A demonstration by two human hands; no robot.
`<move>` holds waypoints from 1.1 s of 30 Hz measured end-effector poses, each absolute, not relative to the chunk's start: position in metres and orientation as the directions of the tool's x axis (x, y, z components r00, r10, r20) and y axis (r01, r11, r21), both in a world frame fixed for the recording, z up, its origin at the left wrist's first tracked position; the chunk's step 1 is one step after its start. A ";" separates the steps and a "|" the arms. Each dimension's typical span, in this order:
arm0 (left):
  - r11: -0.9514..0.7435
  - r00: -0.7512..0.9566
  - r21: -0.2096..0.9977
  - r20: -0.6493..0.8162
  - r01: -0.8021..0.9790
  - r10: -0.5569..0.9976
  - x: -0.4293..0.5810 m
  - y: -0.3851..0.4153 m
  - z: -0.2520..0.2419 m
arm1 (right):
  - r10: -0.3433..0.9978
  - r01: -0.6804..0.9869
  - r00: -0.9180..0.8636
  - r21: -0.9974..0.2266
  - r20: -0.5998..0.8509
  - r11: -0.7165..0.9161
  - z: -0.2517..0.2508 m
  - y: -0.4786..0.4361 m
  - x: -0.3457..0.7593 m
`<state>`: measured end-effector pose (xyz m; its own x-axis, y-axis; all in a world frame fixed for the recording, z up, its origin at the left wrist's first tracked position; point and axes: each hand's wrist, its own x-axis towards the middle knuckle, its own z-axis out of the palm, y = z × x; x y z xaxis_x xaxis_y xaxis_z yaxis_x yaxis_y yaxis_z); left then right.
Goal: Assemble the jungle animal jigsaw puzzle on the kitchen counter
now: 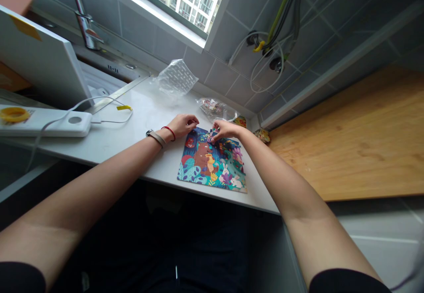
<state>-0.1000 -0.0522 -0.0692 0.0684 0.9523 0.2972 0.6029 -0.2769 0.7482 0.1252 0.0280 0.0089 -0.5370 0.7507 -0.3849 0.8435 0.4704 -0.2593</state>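
Observation:
A colourful jigsaw puzzle [202, 179] with a bear, white rabbits and plants lies flat on the white countertop, near its front edge. My right hand [225, 129] reaches over the puzzle's upper part, thumb and fingers pinching a small puzzle piece [211, 136]. Whether that piece touches the puzzle beneath I cannot tell. At the puzzle's top left corner rests my left hand [184, 125], its fingers loosely curled with nothing visible in them. That wrist wears a watch band [156, 138] and a red bracelet [169, 133].
Behind the puzzle lie a clear plastic bag with loose pieces [213, 107] and a crumpled clear wrapper [175, 78]. A white power strip [62, 123] with a cable sits left. A wooden board [351, 138] borders the right. Cables [278, 32] hang from the tiled wall.

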 end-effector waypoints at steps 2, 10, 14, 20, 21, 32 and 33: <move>-0.276 0.068 0.747 0.297 0.605 0.952 -0.100 -0.052 -0.069 | 0.754 0.835 -0.550 -0.255 -0.358 0.488 0.011 0.023 0.126; -0.269 0.067 0.747 0.290 0.608 0.955 -0.101 -0.051 -0.069 | 0.672 0.795 -0.607 -0.322 -0.425 0.514 0.026 -0.002 0.138; -0.273 0.070 0.747 0.291 0.606 0.954 -0.101 -0.051 -0.070 | 0.610 0.794 -0.599 -0.289 -0.519 0.534 0.026 -0.014 0.135; -0.279 0.072 0.745 0.297 0.606 0.952 -0.101 -0.051 -0.071 | 0.635 0.804 -0.581 -0.237 -0.509 0.545 0.020 -0.021 0.128; -0.279 0.072 0.745 0.298 0.606 0.952 -0.101 -0.051 -0.070 | 0.647 0.806 -0.579 -0.228 -0.496 0.546 0.020 -0.022 0.127; -0.288 0.077 0.740 0.306 0.608 0.949 -0.101 -0.051 -0.070 | 0.683 0.803 -0.561 -0.105 -0.468 0.587 0.022 -0.019 0.120; -0.287 0.077 0.740 0.305 0.608 0.949 -0.101 -0.050 -0.071 | 0.690 0.801 -0.564 -0.097 -0.454 0.590 0.022 -0.020 0.120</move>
